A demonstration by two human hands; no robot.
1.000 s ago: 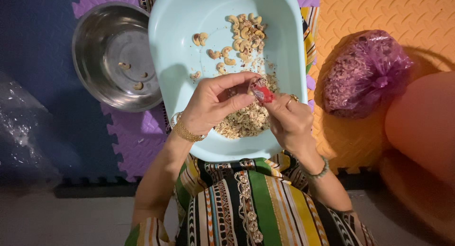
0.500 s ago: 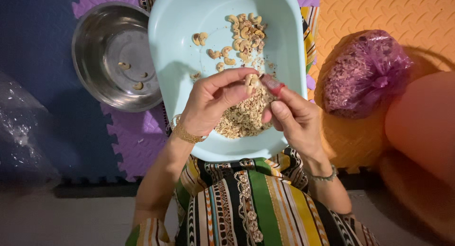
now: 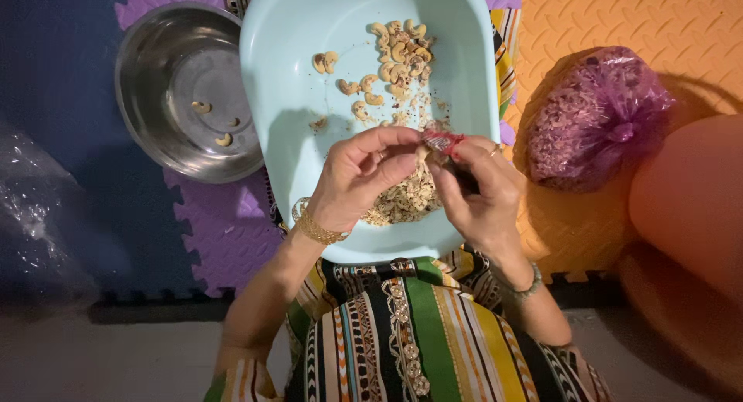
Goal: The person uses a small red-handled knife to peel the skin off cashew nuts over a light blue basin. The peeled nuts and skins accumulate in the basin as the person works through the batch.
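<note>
A pale blue plastic basin (image 3: pixel 294 85) rests on my lap. Whole cashew nuts (image 3: pixel 398 50) lie at its far side and a heap of peelings (image 3: pixel 406 201) at its near side. My left hand (image 3: pixel 360 177) pinches a cashew nut (image 3: pixel 422 150) between thumb and fingers above the heap. My right hand (image 3: pixel 480 193) meets it from the right, gripping a small red-handled tool (image 3: pixel 443 141) whose tip touches the nut. Both hands hover over the basin's near half.
A steel bowl (image 3: pixel 182 92) with a few nuts stands to the left on purple foam mats. A purple mesh bag (image 3: pixel 596 116) full of nuts sits on the orange mat to the right. Clear plastic (image 3: pixel 31 208) lies at far left. An orange rounded object (image 3: pixel 693 201) fills the right edge.
Both hands have shifted slightly over the peel heap; the red-handled tool has turned against the nut held in the left fingers. The basin and bowl have stayed put.
</note>
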